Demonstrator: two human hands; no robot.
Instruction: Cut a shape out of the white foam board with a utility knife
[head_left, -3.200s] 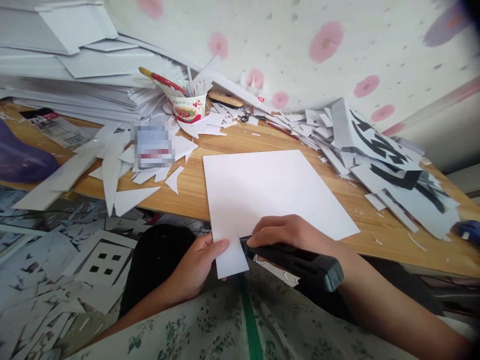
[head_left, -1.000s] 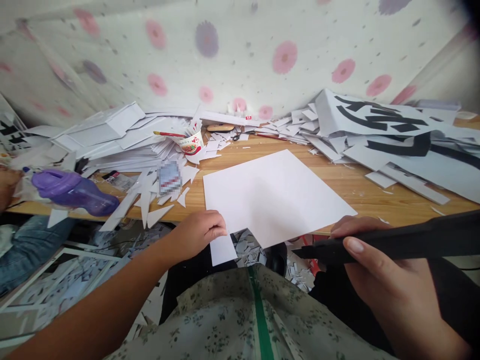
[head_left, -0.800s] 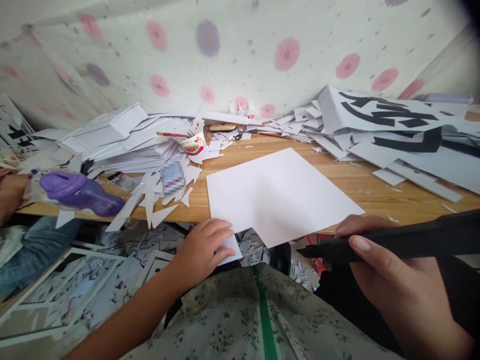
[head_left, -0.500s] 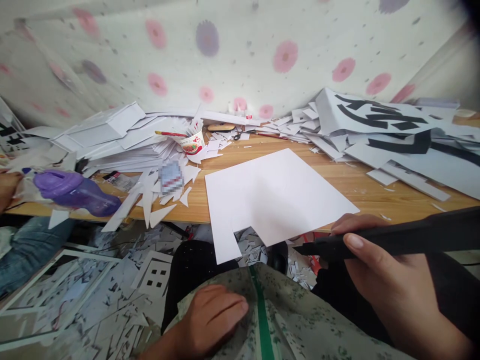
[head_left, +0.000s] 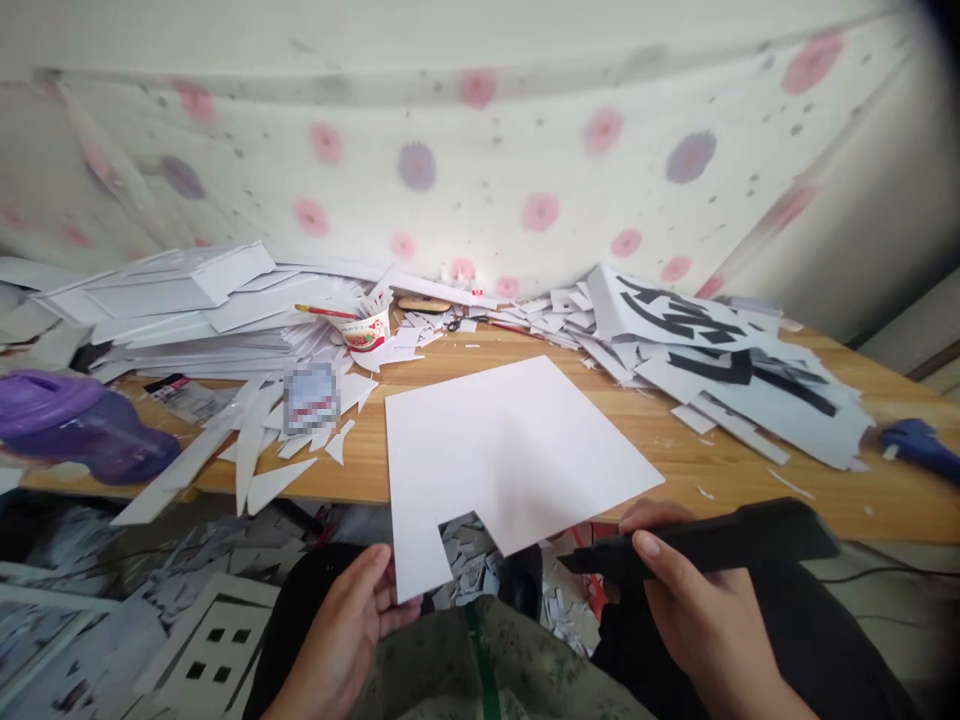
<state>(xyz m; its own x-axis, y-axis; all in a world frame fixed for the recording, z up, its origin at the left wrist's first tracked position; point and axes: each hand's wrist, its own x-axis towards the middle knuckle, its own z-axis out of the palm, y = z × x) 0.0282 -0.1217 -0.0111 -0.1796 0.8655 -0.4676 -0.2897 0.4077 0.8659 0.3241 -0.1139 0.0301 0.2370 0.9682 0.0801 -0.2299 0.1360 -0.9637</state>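
A white board with a notch cut in its near side lies on the table and overhangs the front edge. My left hand is at its near left corner, the thumb beside the edge and some fingers behind the corner. The thumb stands apart from the fingers, and I cannot tell how firmly they touch the board. In my right hand is a black utility knife, gripped between thumb and fingers. Its narrow angled tip points left, below the board's near right side and apart from it.
White offcuts and stacked boards crowd the left. A paper cup holds strips and a brush. A purple bottle lies at far left. Black-lettered sheets and a blue tool are at right. Scraps cover the floor.
My left hand has risen from my lap to the board's near left corner, opening on the way. My right hand still holds the knife. The view has tilted up and turned right.
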